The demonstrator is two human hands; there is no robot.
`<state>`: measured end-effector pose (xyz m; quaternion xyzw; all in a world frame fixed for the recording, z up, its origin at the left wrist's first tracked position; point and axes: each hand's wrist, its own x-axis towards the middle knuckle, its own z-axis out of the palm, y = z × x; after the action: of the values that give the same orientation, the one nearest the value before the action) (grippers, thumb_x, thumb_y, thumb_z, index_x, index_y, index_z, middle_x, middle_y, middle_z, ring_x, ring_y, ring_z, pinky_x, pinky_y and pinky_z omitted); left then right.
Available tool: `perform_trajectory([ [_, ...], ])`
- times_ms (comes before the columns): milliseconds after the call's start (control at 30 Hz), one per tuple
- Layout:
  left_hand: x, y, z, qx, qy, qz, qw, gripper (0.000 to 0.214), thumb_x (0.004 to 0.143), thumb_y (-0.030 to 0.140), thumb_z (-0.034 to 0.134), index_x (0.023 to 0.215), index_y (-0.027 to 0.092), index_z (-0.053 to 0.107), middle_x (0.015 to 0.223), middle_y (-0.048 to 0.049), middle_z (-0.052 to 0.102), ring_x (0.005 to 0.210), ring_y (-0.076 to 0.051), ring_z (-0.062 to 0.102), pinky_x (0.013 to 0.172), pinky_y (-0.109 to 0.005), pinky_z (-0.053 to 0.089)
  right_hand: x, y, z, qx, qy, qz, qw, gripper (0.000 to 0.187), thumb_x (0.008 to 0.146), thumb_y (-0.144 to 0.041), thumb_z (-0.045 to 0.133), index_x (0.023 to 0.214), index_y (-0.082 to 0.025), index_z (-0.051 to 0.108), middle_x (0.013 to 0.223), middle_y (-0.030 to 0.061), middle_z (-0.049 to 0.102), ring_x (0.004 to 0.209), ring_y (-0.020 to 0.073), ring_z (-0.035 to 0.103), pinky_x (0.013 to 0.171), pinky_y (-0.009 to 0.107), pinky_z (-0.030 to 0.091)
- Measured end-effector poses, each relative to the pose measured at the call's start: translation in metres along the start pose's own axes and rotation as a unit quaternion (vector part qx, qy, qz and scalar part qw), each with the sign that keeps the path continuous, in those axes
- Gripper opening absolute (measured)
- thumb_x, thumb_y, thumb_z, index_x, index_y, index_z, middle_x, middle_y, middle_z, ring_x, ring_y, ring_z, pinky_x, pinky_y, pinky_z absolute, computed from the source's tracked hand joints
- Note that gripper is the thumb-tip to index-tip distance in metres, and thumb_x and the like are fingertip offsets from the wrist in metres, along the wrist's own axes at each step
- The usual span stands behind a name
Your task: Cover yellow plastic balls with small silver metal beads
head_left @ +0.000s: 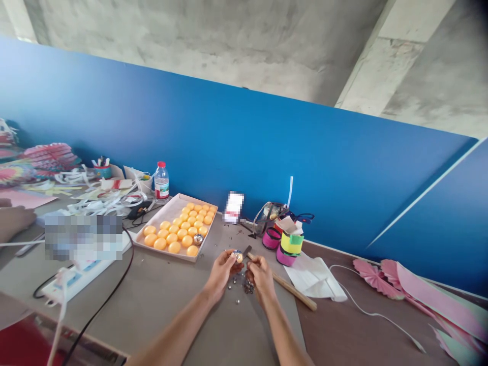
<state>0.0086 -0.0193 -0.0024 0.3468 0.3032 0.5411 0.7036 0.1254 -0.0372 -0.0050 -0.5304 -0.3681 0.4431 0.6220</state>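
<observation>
My left hand [223,272] is closed around an orange ball [239,258] whose visible side is partly covered with shiny silver pieces. Just to the right, my right hand [262,274] has its fingers curled together; whatever they pinch is too small or hidden to make out. Beneath the hands lies a small heap of shiny metal bits [248,287], with several more scattered around it. A hammer [293,290] with a wooden handle rests behind and to the right of my right hand. Beyond my left hand, a shallow white tray [168,207] holds many orange balls and one silver-covered ball [198,239].
Left of the tray are a bottle [161,182], a white power strip [86,274] with cables, and paper strips [95,206]. Coloured rolls [292,244] and white paper [316,277] lie to the right. Another person's hand [15,218] shows at far left. A blue partition [244,147] borders the table.
</observation>
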Motion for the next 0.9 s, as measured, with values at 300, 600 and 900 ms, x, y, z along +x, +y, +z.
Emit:
perform_trajectory([
  [300,-0.002,0.003,0.001,0.000,-0.004,0.004,1.000,0.036,0.064,0.042,0.069,0.087,0.015,0.062,0.078,-0.0034,0.064,0.071,-0.017,0.062,0.073,-0.032,0.049,-0.003,-0.008,0.001,0.079,-0.058,-0.015,0.995,0.025,0.062,-0.041,0.064,0.071,-0.020,0.053,0.052,-0.0056,0.049,0.044,0.0088,0.041,0.050,0.024,0.034],
  [600,-0.002,0.003,0.004,0.033,-0.007,0.021,0.999,0.040,0.062,0.043,0.071,0.088,0.014,0.061,0.077,-0.0041,0.063,0.069,-0.016,0.060,0.067,-0.030,0.049,-0.003,-0.003,0.002,0.031,-0.067,-0.037,0.997,0.021,0.065,-0.039,0.062,0.067,-0.020,0.054,0.056,-0.0040,0.051,0.047,0.0092,0.040,0.049,0.023,0.033],
  [900,0.003,-0.006,-0.004,0.109,-0.012,0.072,0.991,0.037,0.065,0.041,0.068,0.091,0.015,0.062,0.082,-0.0055,0.065,0.074,-0.018,0.059,0.069,-0.028,0.048,-0.004,-0.002,0.002,0.018,-0.109,-0.017,0.994,0.022,0.065,-0.041,0.061,0.064,-0.021,0.053,0.055,-0.0043,0.046,0.052,0.0113,0.041,0.055,0.025,0.037],
])
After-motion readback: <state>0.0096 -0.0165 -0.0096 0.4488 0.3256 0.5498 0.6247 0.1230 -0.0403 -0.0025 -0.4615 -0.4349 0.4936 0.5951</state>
